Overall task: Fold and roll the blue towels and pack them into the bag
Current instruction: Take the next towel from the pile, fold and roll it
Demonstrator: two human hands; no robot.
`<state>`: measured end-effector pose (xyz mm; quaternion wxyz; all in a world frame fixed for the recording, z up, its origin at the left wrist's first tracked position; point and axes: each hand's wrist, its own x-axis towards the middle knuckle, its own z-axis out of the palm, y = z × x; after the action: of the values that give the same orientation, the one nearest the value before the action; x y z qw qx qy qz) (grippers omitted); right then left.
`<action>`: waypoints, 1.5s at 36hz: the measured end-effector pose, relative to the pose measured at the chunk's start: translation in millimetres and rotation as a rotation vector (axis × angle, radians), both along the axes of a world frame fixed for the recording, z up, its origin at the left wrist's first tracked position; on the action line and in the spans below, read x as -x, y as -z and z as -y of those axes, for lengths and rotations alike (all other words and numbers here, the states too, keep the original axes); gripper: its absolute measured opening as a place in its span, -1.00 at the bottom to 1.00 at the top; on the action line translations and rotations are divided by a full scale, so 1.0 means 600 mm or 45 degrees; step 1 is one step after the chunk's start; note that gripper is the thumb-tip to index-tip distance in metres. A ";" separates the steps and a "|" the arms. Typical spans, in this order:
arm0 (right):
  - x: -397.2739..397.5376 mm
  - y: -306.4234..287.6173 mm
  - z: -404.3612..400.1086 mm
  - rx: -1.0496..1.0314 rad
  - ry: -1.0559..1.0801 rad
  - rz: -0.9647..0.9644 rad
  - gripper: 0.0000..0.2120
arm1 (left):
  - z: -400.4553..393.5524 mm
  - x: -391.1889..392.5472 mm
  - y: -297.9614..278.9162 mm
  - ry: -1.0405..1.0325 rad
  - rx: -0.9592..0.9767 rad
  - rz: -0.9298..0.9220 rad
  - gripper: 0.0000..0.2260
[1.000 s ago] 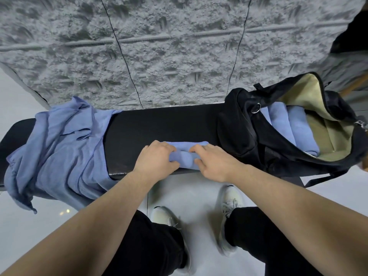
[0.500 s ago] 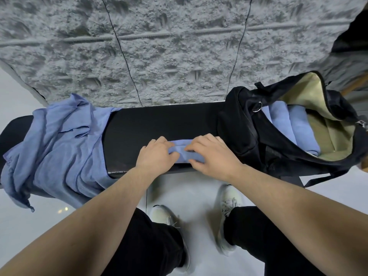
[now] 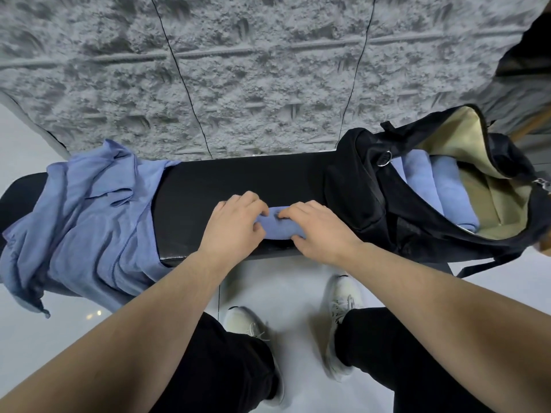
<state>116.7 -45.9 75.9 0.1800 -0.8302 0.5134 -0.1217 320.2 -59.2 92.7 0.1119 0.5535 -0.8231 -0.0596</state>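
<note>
Left hand (image 3: pixel 235 225), right hand (image 3: pixel 320 231) both curled around rolled towel (image 3: pixel 281 226) on bench (image 3: pixel 238 180); bag (image 3: pixel 372 204) right of bench centre; no readable writing.

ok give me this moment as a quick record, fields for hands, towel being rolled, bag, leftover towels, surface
left hand: left hand grips the left end of the rolled towel, fingers curled over it
right hand: right hand grips the right end
towel being rolled: rolled towel, tight roll, lying on the bench
bag: black bag, open at the right end of the bench, with packed rolls inside
leftover towels: loose blue towels heaped on the left end, hanging over the edge
surface: black bench
</note>
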 end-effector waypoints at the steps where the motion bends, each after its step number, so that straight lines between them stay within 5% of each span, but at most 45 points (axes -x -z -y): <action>1: 0.000 -0.001 -0.001 -0.006 0.001 0.002 -0.50 | -0.001 0.000 -0.001 0.011 -0.020 0.015 -0.72; 11: 0.003 -0.008 0.001 -0.213 0.086 0.106 -0.55 | -0.007 -0.008 -0.003 0.115 -0.204 0.172 -0.54; 18: 0.008 -0.010 0.008 -0.343 0.174 0.215 -0.59 | 0.002 0.006 0.007 0.009 -0.295 0.087 -0.66; 22: 0.002 -0.008 0.001 -0.191 0.149 0.069 -0.57 | 0.004 0.009 0.015 -0.048 -0.308 0.046 -0.82; 26: -0.007 -0.003 -0.003 0.061 0.121 -0.043 -0.52 | 0.007 0.016 0.013 -0.108 -0.381 0.140 -0.55; 31: -0.010 -0.007 -0.001 0.055 0.048 -0.071 -0.44 | 0.011 0.023 0.013 -0.111 -0.378 0.113 -0.52; 45: -0.022 -0.006 0.032 -0.197 0.217 -0.115 -0.31 | 0.003 0.022 0.025 -0.364 0.037 -0.123 -0.67; 54: -0.034 -0.013 0.013 -0.314 0.333 0.093 -0.34 | 0.001 0.034 0.014 -0.604 -0.435 -0.774 -0.69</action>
<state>137.3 -54.0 83.6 0.2816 -0.7229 0.6212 -0.1103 300.1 -59.8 84.4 0.2671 0.6954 -0.5807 -0.3284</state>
